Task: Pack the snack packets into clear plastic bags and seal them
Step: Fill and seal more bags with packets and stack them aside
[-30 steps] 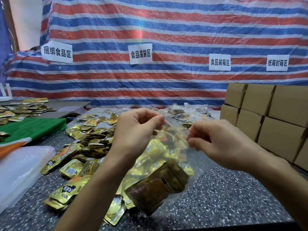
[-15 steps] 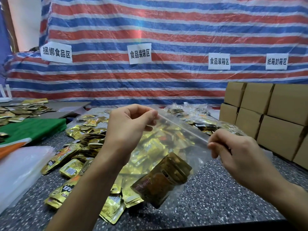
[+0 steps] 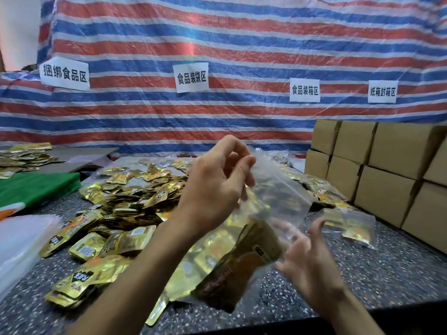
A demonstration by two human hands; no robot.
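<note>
A clear plastic bag (image 3: 280,197) hangs in the air in front of me with gold snack packets (image 3: 232,269) in its lower part. My left hand (image 3: 217,187) pinches the bag's top left corner between thumb and fingers. My right hand (image 3: 307,259) sits lower right, fingers spread and blurred, close to the bag's lower right side; whether it touches the bag is unclear. A heap of loose gold packets (image 3: 121,204) covers the speckled table (image 3: 362,274) to the left.
Stacked cardboard boxes (image 3: 387,170) stand at the right. Filled clear bags (image 3: 348,223) lie beyond the right hand. A white plastic sheet (image 3: 21,240) and a green board (image 3: 36,187) are at the left. A striped tarpaulin with paper signs hangs behind.
My right hand has let go of the bag's top edge and dropped down to its lower right, fingers spread. The left hand keeps its pinch and the bag has swung upright.
</note>
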